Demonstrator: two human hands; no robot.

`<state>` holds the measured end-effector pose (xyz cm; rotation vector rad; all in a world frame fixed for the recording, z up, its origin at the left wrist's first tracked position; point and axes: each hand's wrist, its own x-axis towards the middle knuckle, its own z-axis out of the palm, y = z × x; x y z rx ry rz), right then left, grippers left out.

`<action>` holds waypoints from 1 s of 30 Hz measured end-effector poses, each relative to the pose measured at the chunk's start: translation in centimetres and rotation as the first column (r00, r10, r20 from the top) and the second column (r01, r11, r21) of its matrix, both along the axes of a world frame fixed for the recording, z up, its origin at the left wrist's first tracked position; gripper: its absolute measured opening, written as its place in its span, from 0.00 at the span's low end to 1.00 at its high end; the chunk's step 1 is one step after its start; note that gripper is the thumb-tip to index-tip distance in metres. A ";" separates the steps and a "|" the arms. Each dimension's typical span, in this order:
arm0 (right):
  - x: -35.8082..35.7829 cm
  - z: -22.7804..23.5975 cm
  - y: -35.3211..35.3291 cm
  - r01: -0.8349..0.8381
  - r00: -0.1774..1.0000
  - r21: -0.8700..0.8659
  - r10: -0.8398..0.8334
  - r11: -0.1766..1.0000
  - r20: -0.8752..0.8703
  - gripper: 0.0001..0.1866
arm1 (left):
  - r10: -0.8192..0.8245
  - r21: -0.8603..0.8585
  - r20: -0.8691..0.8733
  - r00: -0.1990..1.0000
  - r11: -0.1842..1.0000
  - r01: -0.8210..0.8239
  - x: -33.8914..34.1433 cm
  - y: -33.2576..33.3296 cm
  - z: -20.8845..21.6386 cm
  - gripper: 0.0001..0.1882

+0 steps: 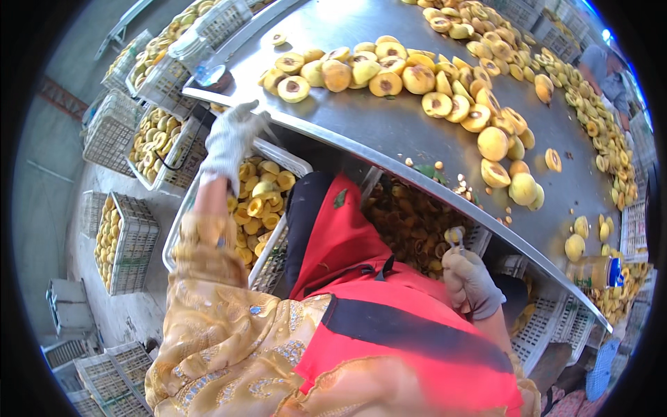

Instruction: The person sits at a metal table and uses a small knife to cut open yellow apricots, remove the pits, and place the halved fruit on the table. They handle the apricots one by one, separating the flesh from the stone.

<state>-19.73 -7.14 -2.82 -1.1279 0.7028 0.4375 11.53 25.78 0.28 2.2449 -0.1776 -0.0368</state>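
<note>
Left hand (pixel 233 135), gloved: at table (pixel 389 132) edge, fingers curled over rim, above crate (pixel 278 156) of halved peaches (pixel 260 198). Right hand (pixel 471 281), gloved: below table edge, fingers clamped on spoon (pixel 455 236). Peaches (pixel 389 73), whole and halved: heaped on table. Pits (pixel 410 222): in crate under table, beside right hand. Jar (pixel 597 271): at table's near edge.

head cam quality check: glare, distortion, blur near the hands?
Head view: heavy fisheye, the metal table's edge bows into an arc and black vignette rings the frame. Soft daylight glare streaks the tabletop; blue-white blowout at the upper right rim. The left hand and the right hand, in pale gloves, look slightly soft; the peach halves mid-table are sharp. The crate below the table sits in shadow.
</note>
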 end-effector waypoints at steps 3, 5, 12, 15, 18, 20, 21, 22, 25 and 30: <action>1.4 0.8 0.7 0.027 0.999 -0.097 -0.024 0.995 0.033 0.10 | -0.014 0.215 0.151 0.988 0.976 -0.019 6.3 -0.1 -0.3 0.31; 2.0 1.4 0.9 0.004 0.999 -0.155 0.002 0.988 0.034 0.09 | -0.071 0.379 0.182 0.981 0.925 -0.003 8.3 -2.6 -0.7 0.33; 1.5 2.4 1.6 0.058 0.998 -0.232 -0.047 0.971 0.050 0.07 | -0.076 0.544 0.112 0.991 0.839 0.003 9.1 -8.5 -3.6 0.31; 1.9 3.1 1.6 0.071 0.991 -0.301 -0.033 0.951 0.130 0.07 | -0.100 0.252 0.368 0.925 0.968 0.004 6.7 -8.1 -4.3 0.31; 3.9 3.8 0.7 0.075 0.959 -0.299 0.013 0.951 0.284 0.07 | -0.288 -0.390 0.057 0.956 0.875 0.287 1.1 -10.6 -2.9 0.31; 5.6 5.1 1.1 0.097 0.954 -0.335 0.008 0.937 0.298 0.08 | -0.455 -0.465 0.032 0.890 0.781 0.417 -4.9 -12.5 -1.1 0.32; 6.5 5.9 1.7 0.124 0.948 -0.334 -0.013 0.935 0.317 0.08 | -0.541 -0.569 -0.020 0.841 0.697 0.436 -6.8 -13.4 -0.9 0.33; 7.2 6.3 2.0 0.154 0.941 -0.328 -0.037 0.932 0.337 0.09 | -0.581 -0.554 -0.051 0.812 0.693 0.461 -8.7 -14.2 -0.4 0.31; 7.4 7.4 2.8 0.132 0.920 -0.287 -0.010 0.949 0.391 0.11 | -0.630 -0.715 -0.151 0.762 0.602 0.356 -12.9 -15.7 0.5 0.26; 7.3 6.5 3.9 0.235 0.917 -0.240 -0.133 0.942 0.377 0.13 | -0.851 -0.937 -0.153 0.503 -0.037 -0.347 -15.5 -17.0 -1.9 0.28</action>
